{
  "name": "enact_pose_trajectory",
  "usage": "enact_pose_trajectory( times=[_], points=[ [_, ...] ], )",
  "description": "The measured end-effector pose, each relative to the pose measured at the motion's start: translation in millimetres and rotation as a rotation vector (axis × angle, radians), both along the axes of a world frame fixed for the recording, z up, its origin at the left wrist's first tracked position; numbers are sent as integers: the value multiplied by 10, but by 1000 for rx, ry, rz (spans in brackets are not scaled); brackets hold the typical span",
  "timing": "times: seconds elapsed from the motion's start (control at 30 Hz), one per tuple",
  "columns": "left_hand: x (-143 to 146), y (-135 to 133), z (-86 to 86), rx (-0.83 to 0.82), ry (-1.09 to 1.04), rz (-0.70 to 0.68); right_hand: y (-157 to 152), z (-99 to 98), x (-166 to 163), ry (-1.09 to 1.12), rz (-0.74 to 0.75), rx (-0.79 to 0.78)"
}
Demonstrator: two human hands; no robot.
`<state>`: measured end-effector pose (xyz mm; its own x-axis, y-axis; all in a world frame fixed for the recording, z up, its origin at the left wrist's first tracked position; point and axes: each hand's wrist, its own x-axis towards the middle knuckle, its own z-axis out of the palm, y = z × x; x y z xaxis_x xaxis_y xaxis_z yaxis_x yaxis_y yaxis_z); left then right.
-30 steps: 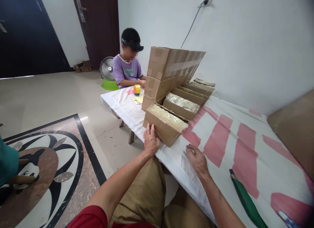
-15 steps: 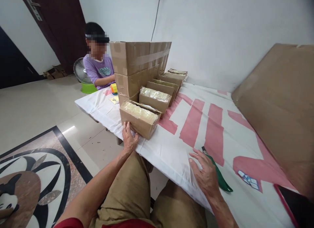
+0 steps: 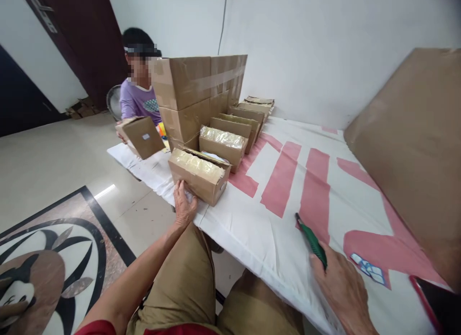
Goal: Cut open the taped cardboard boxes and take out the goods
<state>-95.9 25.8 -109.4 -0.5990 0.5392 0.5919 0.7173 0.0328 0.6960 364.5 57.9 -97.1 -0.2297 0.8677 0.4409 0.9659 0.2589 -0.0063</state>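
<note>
Head camera view: your left hand (image 3: pixel 185 205) is at the near edge of the desk (image 3: pixel 239 224). Its grip is loosely spread, and the fingertips touch the near side of an open cardboard box (image 3: pixel 201 185). That box stands on the desk, in front of you and to the left, full of pale stuff in shiny clear wrap (image 3: pixel 196 165).

Your right hand (image 3: pixel 333 277) is over on the right side, at the back end of a green-handled tool (image 3: pixel 312 240). The tool's dark tip points away from you. Your thumb and finger are on either side of the handle, but you can't tell if this grip is pinching it.

Behind the near box, more open boxes (image 3: pixel 230 152) stand in a row going toward the wall (image 3: pixel 306 46). Just left of them is a tall stack of taped boxes (image 3: pixel 190 85). A white and pink cloth (image 3: pixel 281 181) covers the desk.

Past the stack, a person in a purple shirt (image 3: pixel 131 102) holds a tilted cardboard box with a small white label (image 3: pixel 146 136). At the far right, a big cardboard piece (image 3: pixel 406 162) leans up.
</note>
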Motion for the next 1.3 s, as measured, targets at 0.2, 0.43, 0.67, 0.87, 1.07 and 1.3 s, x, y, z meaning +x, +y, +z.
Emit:
enact_pose_trajectory(
  times=[0.2, 0.43, 0.67, 0.87, 1.07, 1.3],
  points=[
    [83, -385, 63, -21, 158, -80, 148, 84, -14, 21, 41, 113],
    [-671, -839, 419, 57, 192, 68, -223, 255, -769, 366, 382, 103],
    [-1875, -352, 907, 56, -392, 166, -602, 513, -2642, 676, 849, -321],
    [-2570, 408, 1142, 67, -557, 132, -295, 637, -3981, 804, 898, -596],
    [-2826, 736, 1114, 34, -549, 37, -5, 364, -4647, 931, 780, -681],
    [-2776, 268, 1039, 73, -415, 90, -110, 359, -5001, 917, 793, -713]
  ],
)
